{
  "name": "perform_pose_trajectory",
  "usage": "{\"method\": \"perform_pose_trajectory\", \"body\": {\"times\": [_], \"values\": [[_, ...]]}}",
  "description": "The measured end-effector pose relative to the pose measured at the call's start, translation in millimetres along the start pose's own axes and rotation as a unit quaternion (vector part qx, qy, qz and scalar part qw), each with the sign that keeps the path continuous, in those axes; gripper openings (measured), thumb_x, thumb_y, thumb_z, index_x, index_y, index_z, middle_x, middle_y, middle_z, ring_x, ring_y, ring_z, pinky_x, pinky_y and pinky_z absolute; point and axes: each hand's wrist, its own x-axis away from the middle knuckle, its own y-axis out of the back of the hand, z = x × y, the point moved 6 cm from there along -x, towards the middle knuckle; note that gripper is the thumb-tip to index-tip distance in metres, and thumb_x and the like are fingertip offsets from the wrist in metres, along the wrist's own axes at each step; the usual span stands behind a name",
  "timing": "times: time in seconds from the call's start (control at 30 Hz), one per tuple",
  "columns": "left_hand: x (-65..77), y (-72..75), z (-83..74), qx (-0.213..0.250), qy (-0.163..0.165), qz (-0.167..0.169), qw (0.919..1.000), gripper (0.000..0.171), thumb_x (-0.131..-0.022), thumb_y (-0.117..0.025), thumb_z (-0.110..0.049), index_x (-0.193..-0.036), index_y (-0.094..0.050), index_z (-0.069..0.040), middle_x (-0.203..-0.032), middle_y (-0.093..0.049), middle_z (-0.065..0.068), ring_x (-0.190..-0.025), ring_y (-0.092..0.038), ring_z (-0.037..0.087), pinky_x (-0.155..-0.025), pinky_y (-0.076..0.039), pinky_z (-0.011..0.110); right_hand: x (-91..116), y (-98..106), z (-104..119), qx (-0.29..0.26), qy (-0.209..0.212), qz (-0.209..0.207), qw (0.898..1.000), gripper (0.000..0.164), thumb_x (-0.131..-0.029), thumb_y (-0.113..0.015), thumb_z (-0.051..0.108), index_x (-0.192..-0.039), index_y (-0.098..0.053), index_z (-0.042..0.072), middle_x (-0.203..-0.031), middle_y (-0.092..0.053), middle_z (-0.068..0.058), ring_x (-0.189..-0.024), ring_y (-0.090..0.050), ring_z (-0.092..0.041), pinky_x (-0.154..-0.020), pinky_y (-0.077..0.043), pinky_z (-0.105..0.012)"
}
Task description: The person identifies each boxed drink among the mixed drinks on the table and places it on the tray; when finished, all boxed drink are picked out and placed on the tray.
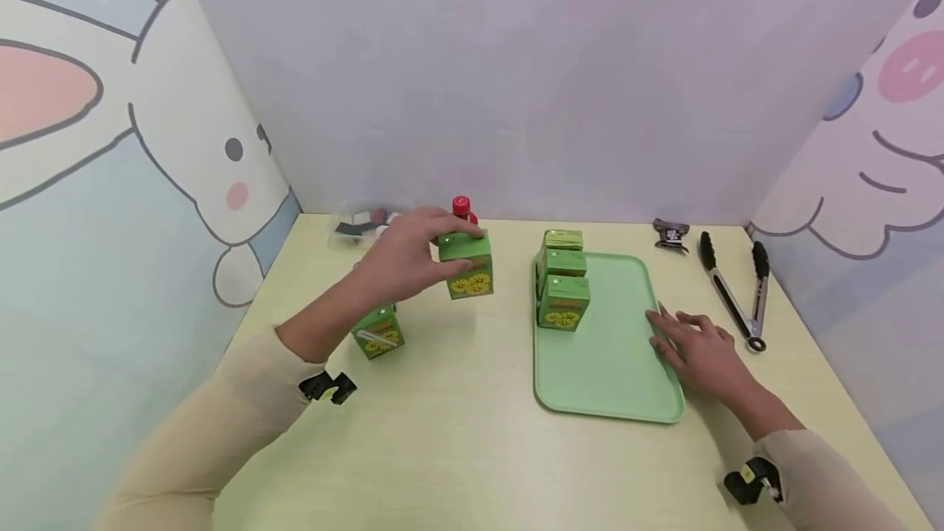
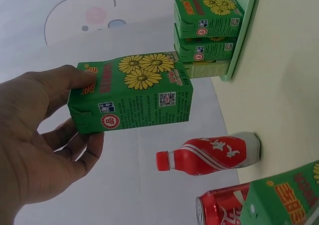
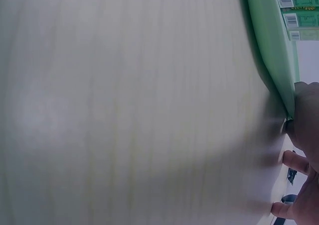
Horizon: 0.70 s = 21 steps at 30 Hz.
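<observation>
A person's two bare hands at a pale table. L hand, ctr. of frame, grips one green carton, thumb on the near side, fingers bent round the top, no gap left; it's held above the table, approx. upright. R hand, right of ctr., has hold of nothing as far as shown: relaxed fingers spread, tips touching the right rim of a green tray.

Progress, judging by layout: more than half done, prob. Three matching cartons stand in a row on the tray, upper-left part, along its left rim. Left over: the gripped one + a loose carton w/ a straw on its front, left of ctr., partly hidden by the L wrist.

Around: red-capped bottle behind the L hand; red can next to the loose carton, lower right of left wrist view; clear box of small bits, upper left; small black packet and tongs, upper right.

In the way: mainly the tray row, nearest obstacle to the right of the gripped carton; tongs lie well off.
</observation>
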Motion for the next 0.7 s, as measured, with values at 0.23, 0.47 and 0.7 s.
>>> {"method": "perform_pose_trajectory", "body": {"times": [0.23,0.47,0.7], "values": [[-4.0,-20.7,-11.0,0.017,-0.006,0.016,0.9997,0.040,-0.096,-0.089,-0.025,-0.135,-0.079,-0.022,-0.132,-0.075,0.004,-0.117,-0.067,0.025,-0.091,-0.063,0.039,0,1,1,-0.005,-0.003,0.002,1.000,0.055,-0.115,-0.061,0.036,-0.164,-0.053,0.012,-0.164,-0.056,-0.023,-0.142,-0.048,-0.056,-0.105,-0.038,-0.086],[-12.4,-45.2,-24.5,0.042,-0.036,0.040,0.9977,0.039,-0.097,-0.088,-0.024,-0.135,-0.079,-0.022,-0.130,-0.077,-0.002,-0.113,-0.068,0.016,-0.089,-0.060,0.032,1,0,-1,-0.008,-0.003,0.002,1.000,0.055,-0.115,-0.060,0.037,-0.164,-0.054,0.012,-0.164,-0.056,-0.023,-0.142,-0.048,-0.056,-0.105,-0.038,-0.086],[-15.8,-73.1,-33.9,0.025,-0.047,0.067,0.9964,0.037,-0.098,-0.087,-0.025,-0.134,-0.079,-0.024,-0.134,-0.077,-0.003,-0.118,-0.067,0.016,-0.093,-0.056,0.033,1,1,-1,-0.005,-0.005,0.004,1.000,0.056,-0.115,-0.061,0.037,-0.164,-0.054,0.013,-0.164,-0.056,-0.022,-0.142,-0.049,-0.056,-0.105,-0.038,-0.086]]}}
